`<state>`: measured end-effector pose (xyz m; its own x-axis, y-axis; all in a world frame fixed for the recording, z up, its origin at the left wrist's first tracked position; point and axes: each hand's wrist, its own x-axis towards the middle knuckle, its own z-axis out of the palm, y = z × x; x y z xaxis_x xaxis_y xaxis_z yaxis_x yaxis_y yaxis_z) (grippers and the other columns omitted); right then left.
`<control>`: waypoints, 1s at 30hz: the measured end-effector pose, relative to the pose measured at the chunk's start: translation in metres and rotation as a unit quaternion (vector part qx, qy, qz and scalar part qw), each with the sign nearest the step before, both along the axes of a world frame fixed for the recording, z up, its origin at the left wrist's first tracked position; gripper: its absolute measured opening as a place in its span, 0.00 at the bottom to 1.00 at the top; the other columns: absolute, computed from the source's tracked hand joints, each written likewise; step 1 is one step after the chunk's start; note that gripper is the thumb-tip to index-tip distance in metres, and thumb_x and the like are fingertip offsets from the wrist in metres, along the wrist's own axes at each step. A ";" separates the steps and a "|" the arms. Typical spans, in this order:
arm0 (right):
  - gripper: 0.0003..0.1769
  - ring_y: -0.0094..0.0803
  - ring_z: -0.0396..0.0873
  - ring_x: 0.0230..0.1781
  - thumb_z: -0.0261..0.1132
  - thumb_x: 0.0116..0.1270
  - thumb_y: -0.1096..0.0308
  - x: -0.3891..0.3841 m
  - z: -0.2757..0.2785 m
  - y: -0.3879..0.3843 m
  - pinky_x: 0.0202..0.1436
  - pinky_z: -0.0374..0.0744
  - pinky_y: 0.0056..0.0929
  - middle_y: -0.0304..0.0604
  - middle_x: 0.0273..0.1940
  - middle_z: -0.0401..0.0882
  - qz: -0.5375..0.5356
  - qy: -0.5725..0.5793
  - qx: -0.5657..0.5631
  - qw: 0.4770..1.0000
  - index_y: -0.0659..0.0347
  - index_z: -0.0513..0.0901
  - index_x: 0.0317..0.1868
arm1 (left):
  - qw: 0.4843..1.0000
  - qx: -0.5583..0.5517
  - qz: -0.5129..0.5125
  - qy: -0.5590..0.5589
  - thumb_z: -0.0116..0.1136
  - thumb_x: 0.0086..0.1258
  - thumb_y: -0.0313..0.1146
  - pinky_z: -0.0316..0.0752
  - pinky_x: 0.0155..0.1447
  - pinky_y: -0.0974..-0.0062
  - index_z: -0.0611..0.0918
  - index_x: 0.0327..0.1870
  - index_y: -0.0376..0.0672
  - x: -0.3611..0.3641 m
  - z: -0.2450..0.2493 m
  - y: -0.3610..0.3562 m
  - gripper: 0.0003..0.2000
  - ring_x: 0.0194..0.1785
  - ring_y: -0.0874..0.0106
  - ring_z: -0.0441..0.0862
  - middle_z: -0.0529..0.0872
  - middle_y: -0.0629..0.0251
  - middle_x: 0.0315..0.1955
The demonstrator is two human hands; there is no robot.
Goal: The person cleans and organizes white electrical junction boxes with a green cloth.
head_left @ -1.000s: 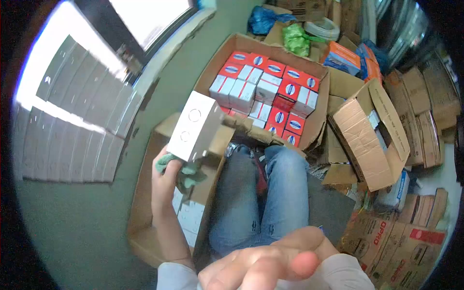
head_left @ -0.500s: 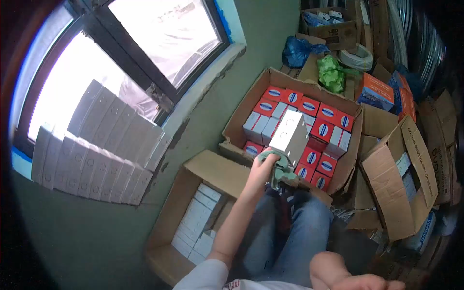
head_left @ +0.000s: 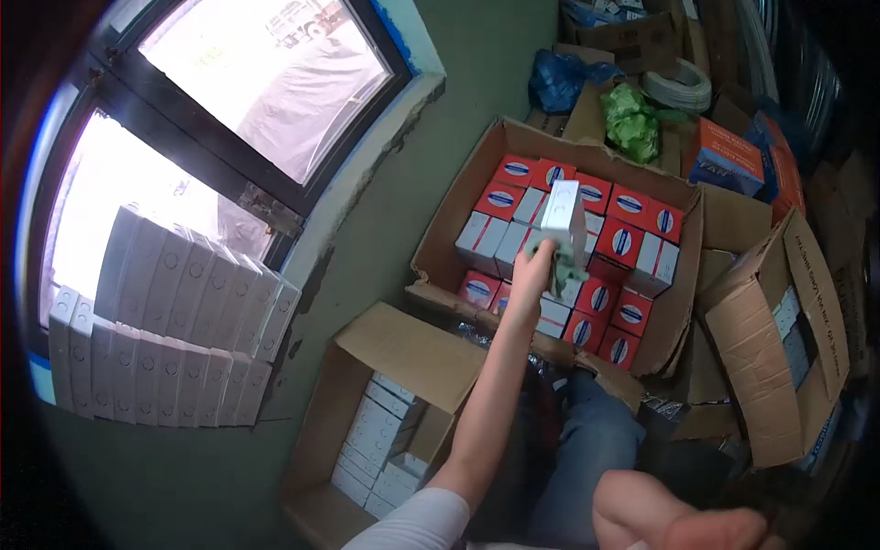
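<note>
My left hand (head_left: pixel 533 275) is closed on a white box (head_left: pixel 562 209) and a green cloth (head_left: pixel 570 273). It holds them above the large open carton (head_left: pixel 440 291), which contains red-and-white boxes (head_left: pixel 621 243) with blue oval labels. The box is raised at a tilt, one narrow end toward me, and the cloth hangs at its lower end. Low in the view, my right hand (head_left: pixel 717 530) is blurred near my lap, its fingers too smeared to read.
Left of my arm, an open carton (head_left: pixel 417 344) holds white boxes (head_left: pixel 374 422). More white boxes (head_left: pixel 165 367) stand in rows by the window. On the right are an opened carton (head_left: pixel 756 367), a green bag (head_left: pixel 631 124), a blue bag (head_left: pixel 559 81) and a cable coil (head_left: pixel 678 87).
My left hand has moved right and slightly up with the white box and cloth, and the box now shows more end-on. The view has shifted. My right hand looks more blurred.
</note>
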<state>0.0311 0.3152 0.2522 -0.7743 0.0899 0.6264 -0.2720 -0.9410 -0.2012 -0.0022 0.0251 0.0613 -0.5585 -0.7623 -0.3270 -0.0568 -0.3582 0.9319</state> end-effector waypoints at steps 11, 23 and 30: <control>0.18 0.23 0.76 0.43 0.69 0.66 0.62 -0.147 -0.178 -0.139 0.49 0.74 0.24 0.41 0.43 0.83 -0.088 -0.377 0.408 0.827 0.69 0.84 0.48 | 0.972 0.219 -0.052 0.073 0.54 0.64 0.38 0.77 0.32 0.75 0.79 0.45 0.37 0.019 -0.016 -0.007 0.15 0.31 0.73 0.81 0.83 0.65 0.31; 0.28 0.35 0.75 0.58 0.55 0.74 0.49 -0.161 -0.222 -0.176 0.59 0.75 0.37 0.44 0.57 0.77 0.331 -0.415 0.376 0.759 0.61 0.72 0.63 | 0.993 0.084 -0.040 0.079 0.58 0.67 0.33 0.75 0.38 0.77 0.78 0.46 0.37 0.006 -0.006 0.017 0.12 0.34 0.73 0.81 0.83 0.64 0.36; 0.24 0.37 0.81 0.49 0.55 0.74 0.49 -0.172 -0.249 -0.175 0.48 0.83 0.39 0.43 0.51 0.81 0.325 -0.491 0.345 0.731 0.59 0.76 0.58 | 0.736 -0.674 0.012 -0.070 0.64 0.46 0.20 0.78 0.44 0.67 0.80 0.43 0.45 -0.005 -0.001 0.040 0.19 0.44 0.59 0.81 0.82 0.63 0.43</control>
<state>-0.1413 0.1402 0.0028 -0.6200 -0.5709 -0.5383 0.7817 -0.3898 -0.4869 -0.0069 0.0653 0.0601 -0.5720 -0.4559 0.6819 -0.1943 0.8829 0.4274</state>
